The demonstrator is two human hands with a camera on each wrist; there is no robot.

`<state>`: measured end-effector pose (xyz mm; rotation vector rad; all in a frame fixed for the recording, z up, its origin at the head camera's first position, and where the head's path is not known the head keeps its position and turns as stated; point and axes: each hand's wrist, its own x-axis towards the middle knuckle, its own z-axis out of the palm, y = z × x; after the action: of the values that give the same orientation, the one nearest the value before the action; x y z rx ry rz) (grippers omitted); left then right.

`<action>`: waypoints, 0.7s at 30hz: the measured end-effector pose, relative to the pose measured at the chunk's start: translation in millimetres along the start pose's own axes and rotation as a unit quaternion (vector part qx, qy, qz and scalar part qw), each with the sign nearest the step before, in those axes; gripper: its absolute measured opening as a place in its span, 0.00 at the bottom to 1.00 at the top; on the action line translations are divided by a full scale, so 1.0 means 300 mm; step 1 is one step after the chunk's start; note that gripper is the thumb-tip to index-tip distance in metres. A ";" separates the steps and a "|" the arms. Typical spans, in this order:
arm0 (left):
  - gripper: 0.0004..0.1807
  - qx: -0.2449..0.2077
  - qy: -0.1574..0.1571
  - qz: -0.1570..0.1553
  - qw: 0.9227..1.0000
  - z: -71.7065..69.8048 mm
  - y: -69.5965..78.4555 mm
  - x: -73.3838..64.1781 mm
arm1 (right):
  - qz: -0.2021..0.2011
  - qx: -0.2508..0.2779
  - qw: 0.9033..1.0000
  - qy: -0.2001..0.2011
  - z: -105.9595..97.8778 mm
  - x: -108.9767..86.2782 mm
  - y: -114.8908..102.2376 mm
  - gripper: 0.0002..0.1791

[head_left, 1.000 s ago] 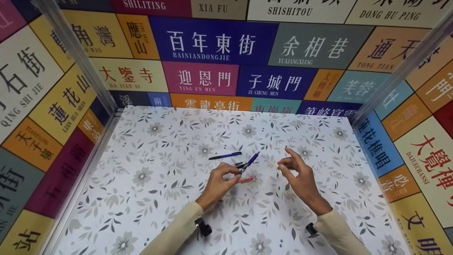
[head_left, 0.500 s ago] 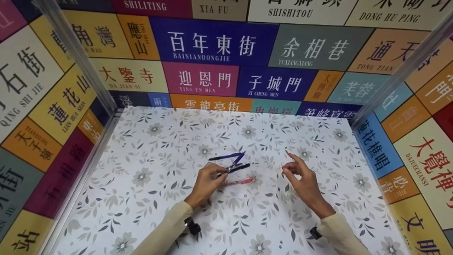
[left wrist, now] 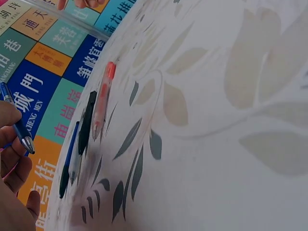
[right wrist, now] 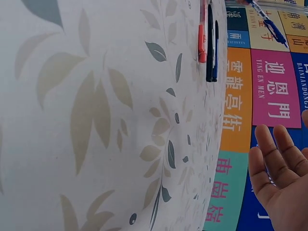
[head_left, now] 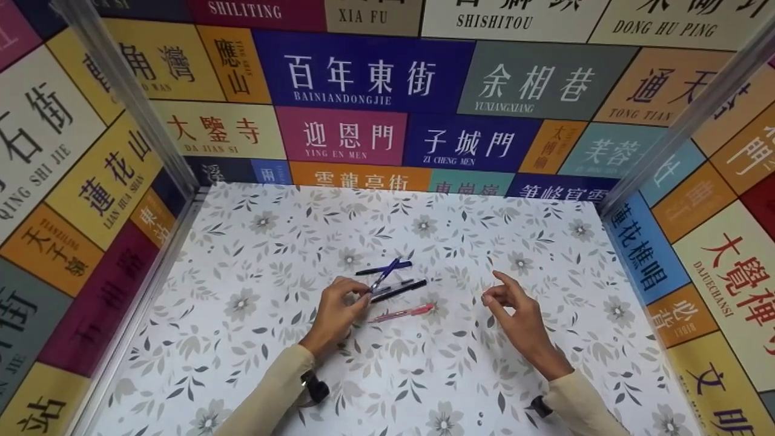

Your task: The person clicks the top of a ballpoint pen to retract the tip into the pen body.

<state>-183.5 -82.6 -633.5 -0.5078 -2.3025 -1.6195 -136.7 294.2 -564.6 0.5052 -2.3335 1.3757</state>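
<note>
Between thumb and fingers, my left hand [head_left: 336, 312] pinches a blue pen [head_left: 389, 271] with a clear lower barrel, held tilted above the table. In the left wrist view this blue pen [left wrist: 20, 126] shows its metal tip pointing down. Just beyond that hand, a dark blue pen [head_left: 370, 270], a black pen [head_left: 407, 289] and a pink-red pen [head_left: 408, 312] lie roughly side by side on the cloth. A clear-barrelled pen [left wrist: 74, 161] lies beside the black one. My right hand [head_left: 521, 318] hovers right of the pens, fingers loosely bent, holding nothing.
A white tabletop [head_left: 290, 369] with a grey leaf and flower print lies under both hands. Panels with coloured street-name signs [head_left: 369, 72] enclose it at the back and sides. Clear corner posts [head_left: 142, 109] stand at the back corners.
My left hand has drawn left with the blue pen, uncovering more of the black and pink-red pens. The right hand has shifted slightly towards me.
</note>
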 end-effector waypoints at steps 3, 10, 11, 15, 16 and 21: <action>0.05 0.009 0.001 -0.008 1.000 -0.012 -0.007 -0.002 | 0.012 0.002 1.000 0.002 -0.003 -0.004 0.004 0.30; 0.05 0.002 0.012 -0.024 1.000 -0.033 -0.036 -0.008 | 0.019 -0.024 1.000 0.010 -0.010 -0.014 0.045 0.24; 0.05 0.002 0.014 -0.023 1.000 -0.036 -0.041 -0.009 | 0.024 -0.028 0.999 0.012 -0.011 -0.018 0.060 0.23; 0.06 -0.007 0.015 -0.032 0.999 -0.049 -0.055 -0.015 | 0.048 -0.052 0.997 0.017 -0.022 -0.037 0.131 0.19; 0.06 -0.009 0.015 -0.036 0.999 -0.053 -0.058 -0.016 | 0.052 -0.054 0.997 0.016 -0.027 -0.041 0.145 0.18; 0.06 0.005 0.020 -0.046 0.999 -0.079 -0.070 -0.019 | 0.055 -0.052 0.997 0.006 -0.056 -0.053 0.183 0.14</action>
<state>-186.8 -112.2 -645.7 -0.3697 -2.3350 -1.6424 -147.4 335.7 -605.7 0.3421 -2.4407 1.2917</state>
